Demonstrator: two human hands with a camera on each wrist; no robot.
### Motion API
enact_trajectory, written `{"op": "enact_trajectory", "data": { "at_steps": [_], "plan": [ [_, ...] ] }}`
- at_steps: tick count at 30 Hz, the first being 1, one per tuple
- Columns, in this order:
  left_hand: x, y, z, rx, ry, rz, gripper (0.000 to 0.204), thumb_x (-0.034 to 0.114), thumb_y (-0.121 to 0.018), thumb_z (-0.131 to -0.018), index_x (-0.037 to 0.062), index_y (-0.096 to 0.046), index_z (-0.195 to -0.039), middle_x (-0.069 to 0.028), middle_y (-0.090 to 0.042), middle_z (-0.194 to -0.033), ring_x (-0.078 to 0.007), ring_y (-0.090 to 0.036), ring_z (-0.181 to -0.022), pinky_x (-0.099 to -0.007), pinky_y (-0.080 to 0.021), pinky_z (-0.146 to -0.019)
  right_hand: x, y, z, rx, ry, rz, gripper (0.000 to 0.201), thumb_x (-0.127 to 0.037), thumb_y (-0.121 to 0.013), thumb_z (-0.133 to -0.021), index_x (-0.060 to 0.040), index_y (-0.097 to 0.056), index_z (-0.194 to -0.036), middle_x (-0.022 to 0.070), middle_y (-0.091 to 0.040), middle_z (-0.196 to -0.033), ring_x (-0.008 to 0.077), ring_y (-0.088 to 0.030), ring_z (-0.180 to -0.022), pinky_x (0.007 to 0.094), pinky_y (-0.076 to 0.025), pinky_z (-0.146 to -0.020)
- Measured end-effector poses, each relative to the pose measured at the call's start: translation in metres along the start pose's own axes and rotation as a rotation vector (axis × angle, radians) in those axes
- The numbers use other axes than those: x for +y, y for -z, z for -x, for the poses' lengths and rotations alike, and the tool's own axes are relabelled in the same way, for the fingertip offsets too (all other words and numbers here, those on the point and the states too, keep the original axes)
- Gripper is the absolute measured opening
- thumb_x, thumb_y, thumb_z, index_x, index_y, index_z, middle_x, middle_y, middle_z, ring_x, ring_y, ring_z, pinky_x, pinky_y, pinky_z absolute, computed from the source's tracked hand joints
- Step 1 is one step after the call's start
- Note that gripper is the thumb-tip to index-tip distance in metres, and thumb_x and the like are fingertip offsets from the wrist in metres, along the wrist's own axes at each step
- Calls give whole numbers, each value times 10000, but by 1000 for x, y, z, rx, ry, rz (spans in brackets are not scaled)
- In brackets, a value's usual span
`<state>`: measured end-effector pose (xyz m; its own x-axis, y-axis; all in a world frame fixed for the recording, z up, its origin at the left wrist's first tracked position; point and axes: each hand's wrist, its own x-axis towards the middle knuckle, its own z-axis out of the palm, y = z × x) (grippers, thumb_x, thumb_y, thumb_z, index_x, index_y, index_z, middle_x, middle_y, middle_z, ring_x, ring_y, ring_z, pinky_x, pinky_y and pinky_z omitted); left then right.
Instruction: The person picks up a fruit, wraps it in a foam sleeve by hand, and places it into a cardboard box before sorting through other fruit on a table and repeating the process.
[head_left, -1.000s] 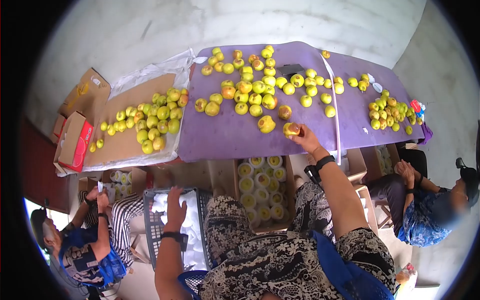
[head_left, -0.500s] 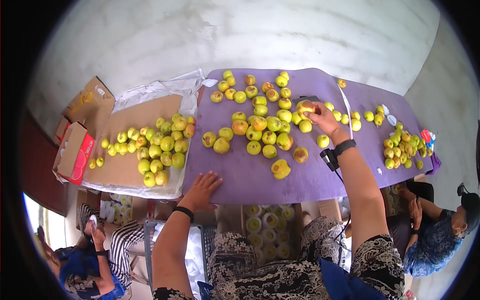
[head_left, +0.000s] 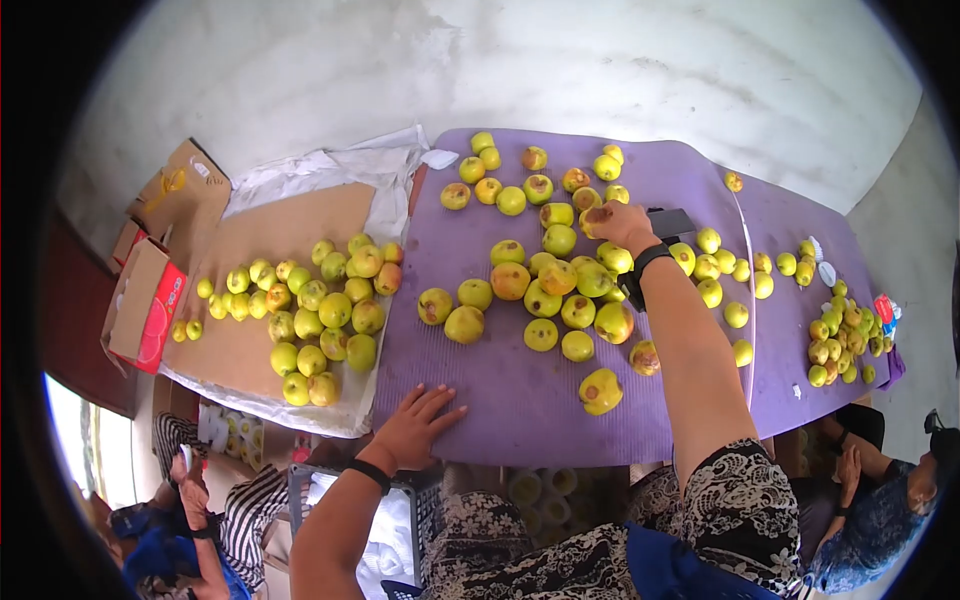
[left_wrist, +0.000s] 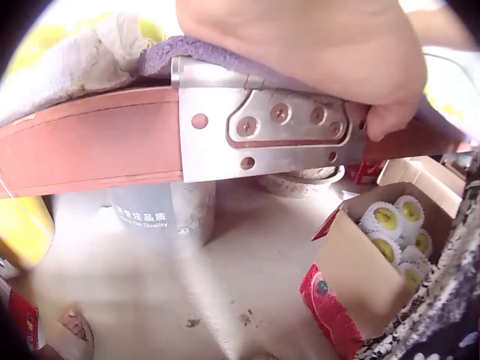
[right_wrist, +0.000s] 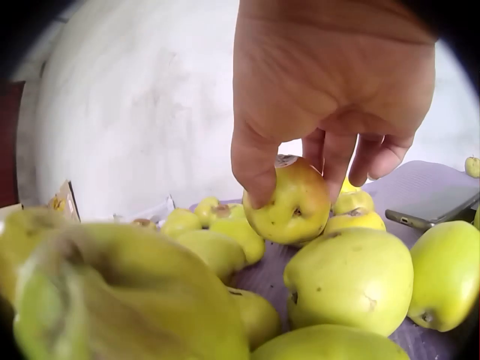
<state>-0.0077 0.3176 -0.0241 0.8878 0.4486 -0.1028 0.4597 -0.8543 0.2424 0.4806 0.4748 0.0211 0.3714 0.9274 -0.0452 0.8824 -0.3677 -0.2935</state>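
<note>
Purple mat (head_left: 520,400) covers the bench; my right hand (head_left: 622,224) pinches a blemished apple (right_wrist: 289,201) mid-sort, left hand (head_left: 415,428) flat, fingers spread. Next: lift it clear.

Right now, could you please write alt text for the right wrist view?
A right hand pinches a yellow-green apple with a reddish blush just above a purple mat. More yellow-green apples crowd the foreground, a dark phone lies at right, and a pale wall stands behind.

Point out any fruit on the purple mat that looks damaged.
The apple nearest the mat's front edge has a dark brown rotten patch. The one beside it is blotched brown too. The apple pinched by the right hand shows a brown spot.
</note>
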Motion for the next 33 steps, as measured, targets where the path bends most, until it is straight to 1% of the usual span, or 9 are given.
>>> {"op": "enact_trajectory", "data": {
  "at_steps": [6, 10, 11, 12, 15, 17, 20, 27, 33],
  "plan": [
    [-3, -8, -1, 42, -17, 37, 946, 284, -831, -529, 188, -457, -1393, -138, -388, -1452, -314, -324, -1389, -502, -198, -1170, 0, -19, 4, 41, 37, 201, 584, -443, -776, -685, -179, -637, -1188, 88, -532, -1275, 355, -408, -1275, 483, -426, -989],
    [-1, -5, -1, 12, -5, 14, 943, 292, -835, -530, 186, -459, -1388, -137, -387, -1450, -314, -321, -1390, -498, -200, -1170, 25, -9, 13, 102, 240, -29, 630, -402, -799, -693, -138, -597, -1229, 162, -581, -1235, 333, -551, -1128, 405, -452, -972],
    [-1, -4, -1, 6, -14, 21, 943, 292, -835, -530, 186, -459, -1388, -137, -387, -1450, -314, -321, -1390, -498, -200, -1170, 38, -5, 22, 149, 316, -122, 512, -350, -793, -702, -107, -656, -1131, 180, -661, -1073, 332, -627, -951, 382, -499, -854],
    [1, -3, -1, 8, 0, 20, 961, 302, -842, -526, 188, -449, -1396, -127, -379, -1460, -299, -304, -1401, -487, -187, -1176, 42, 6, 37, 143, 301, -119, 512, -350, -793, -702, -107, -656, -1131, 180, -661, -1073, 332, -627, -951, 382, -499, -854],
    [0, -6, -1, 15, 8, 19, 982, 317, -853, -521, 191, -439, -1403, -116, -368, -1473, -283, -286, -1411, -475, -172, -1183, 40, 50, 91, -414, 356, 16, 321, -285, -787, -689, -49, -698, -887, 121, -676, -785, 265, -656, -744, 375, -491, -648],
    [1, -6, -2, 11, -2, 23, 984, 321, -855, -520, 191, -440, -1403, -116, -366, -1474, -282, -286, -1411, -475, -170, -1183, 44, 54, 131, -643, 345, 203, 394, -313, -808, -672, -74, -688, -961, 105, -665, -858, 261, -640, -820, 363, -490, -692],
    [3, -3, -2, 12, 1, 53, 986, 311, -855, -517, 189, -440, -1403, -116, -365, -1476, -288, -287, -1410, -476, -168, -1183, 77, 28, 186, -462, 556, 129, 537, -276, -834, -636, -114, -627, -1105, 124, -605, -1012, 298, -603, -940, 375, -485, -788],
    [2, -9, -2, 13, 3, -22, 980, 274, -838, -516, 190, -437, -1406, -117, -364, -1479, -291, -289, -1409, -475, -171, -1182, 87, -3, 228, -217, 469, -44, 712, -133, -828, -576, -113, -497, -1206, 150, -516, -1149, 381, -530, -1060, 444, -467, -868],
    [-1, -7, 1, 47, 1, 2, 980, 249, -821, -520, 201, -426, -1416, -110, -358, -1485, -283, -284, -1414, -467, -173, -1183, 56, 47, 187, -191, 359, -498, 596, -183, -809, -664, -51, -522, -1168, 89, -600, -1007, 233, -578, -969, 332, -470, -869]
  ]
}}
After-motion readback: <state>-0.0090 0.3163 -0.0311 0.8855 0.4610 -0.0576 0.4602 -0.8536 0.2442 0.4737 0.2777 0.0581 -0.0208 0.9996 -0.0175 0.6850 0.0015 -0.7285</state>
